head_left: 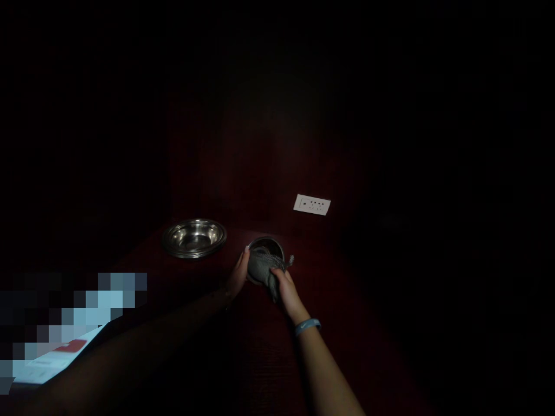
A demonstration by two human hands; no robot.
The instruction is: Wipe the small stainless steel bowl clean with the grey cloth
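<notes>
A round metal bowl [277, 247] is tilted up in front of me, over the dark red surface. On its left side my left hand [237, 276] grips the rim, thumb on top. My right hand [289, 292], with a blue band on the wrist, is closed on a grey cloth [261, 266]. Bunched up, the cloth lies against the inside of the bowl and covers much of its near part. A corner of it sticks out to the right, past the rim. The fingers under the cloth and behind the bowl are hidden.
Shiny metal dishes [195, 252], apparently stacked, stand to the left on the dark red tabletop [269, 346]. A white socket plate [312, 204] is on the wall behind. At the lower left glows a partly pixelated screen [47, 367]. Everything else is very dark.
</notes>
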